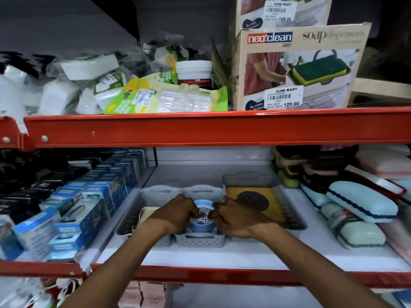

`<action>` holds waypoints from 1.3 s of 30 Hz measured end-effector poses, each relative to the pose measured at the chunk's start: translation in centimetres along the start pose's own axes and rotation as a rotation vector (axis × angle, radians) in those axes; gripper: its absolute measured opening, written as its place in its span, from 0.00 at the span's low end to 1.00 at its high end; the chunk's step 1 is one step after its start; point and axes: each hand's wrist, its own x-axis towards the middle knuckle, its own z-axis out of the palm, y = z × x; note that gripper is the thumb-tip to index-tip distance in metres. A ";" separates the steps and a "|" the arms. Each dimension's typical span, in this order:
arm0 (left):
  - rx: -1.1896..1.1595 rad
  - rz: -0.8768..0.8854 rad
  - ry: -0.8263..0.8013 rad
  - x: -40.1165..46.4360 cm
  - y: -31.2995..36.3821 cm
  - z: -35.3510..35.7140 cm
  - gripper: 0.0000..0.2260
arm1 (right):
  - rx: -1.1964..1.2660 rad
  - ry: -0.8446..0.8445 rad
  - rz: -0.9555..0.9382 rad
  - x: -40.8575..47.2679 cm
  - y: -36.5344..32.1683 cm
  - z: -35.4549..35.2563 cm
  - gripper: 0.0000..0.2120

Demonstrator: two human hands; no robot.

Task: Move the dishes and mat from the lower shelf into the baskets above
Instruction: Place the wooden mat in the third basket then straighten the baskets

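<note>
Head view looks onto a red-framed shelf point(200, 130) unit whose white middle shelf point(244, 254) carries most of what matters. Upper level holds a neo:clean soap dispenser box point(298, 67) at the right and a heap of plastic-wrapped packets point(89, 85) at the left. On the middle shelf, rows of blue boxes point(73, 210) fill the left side, and pale blue cases point(362, 201) lie stacked at the right. Between them sit grey perforated baskets: a wide one point(133, 218) at the left centre, a second point(289, 216) to its right, and a smaller one point(195, 240) nearest the shelf's front edge. The right basket holds a yellow mat point(253, 196) with a dark round mesh patch, lying flat. A cream dish point(148, 212) rests in the left basket, partly hidden by the left forearm. Both hands meet over the baskets: the left hand point(178, 215) and the right hand point(233, 218) each pinch the rim of a small round blue dish point(203, 221) with a white patterned strainer top, held just above the near basket.
</note>
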 end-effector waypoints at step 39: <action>-0.236 0.009 0.118 -10.6 -6.5 -1.5 0.16 | -0.076 0.084 0.107 -1.2 -10.7 -1.5 0.10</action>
